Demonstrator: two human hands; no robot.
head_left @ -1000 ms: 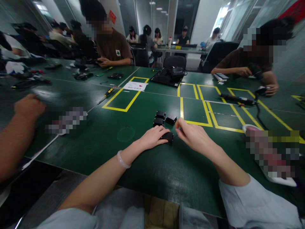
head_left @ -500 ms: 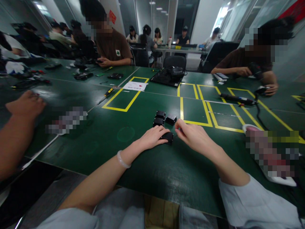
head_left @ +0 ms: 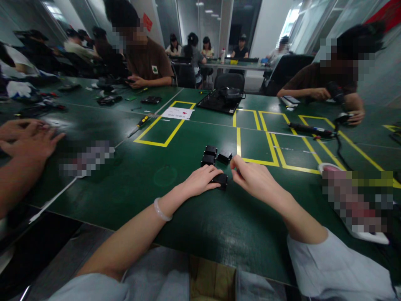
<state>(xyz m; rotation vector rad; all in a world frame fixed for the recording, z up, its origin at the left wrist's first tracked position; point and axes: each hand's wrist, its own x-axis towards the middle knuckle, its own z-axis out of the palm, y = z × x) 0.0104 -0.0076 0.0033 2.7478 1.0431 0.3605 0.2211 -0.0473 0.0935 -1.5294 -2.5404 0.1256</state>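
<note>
Several small black blocks lie close together on the green table. My left hand (head_left: 203, 179) has its fingers and thumb round the nearest block (head_left: 221, 180). Beyond my left fingertips are two more blocks, a far one (head_left: 211, 150) and a nearer one (head_left: 208, 159). Another block (head_left: 224, 156) lies just left of my right hand (head_left: 247, 172), whose fingers are curled together at the fingertips. Whatever the right fingers may hold is hidden or too small to make out.
A co-worker's hands (head_left: 31, 138) rest at the left. A screwdriver (head_left: 142, 122), a white paper (head_left: 178, 113) and a black panel (head_left: 216, 102) lie farther back. A white tray (head_left: 376, 237) is at the right, a blurred-out strip (head_left: 89, 159) at the left.
At the left edge, the co-worker's hands have shifted, and a second hand now shows beside the first. My own hands and the black blocks look unchanged.
</note>
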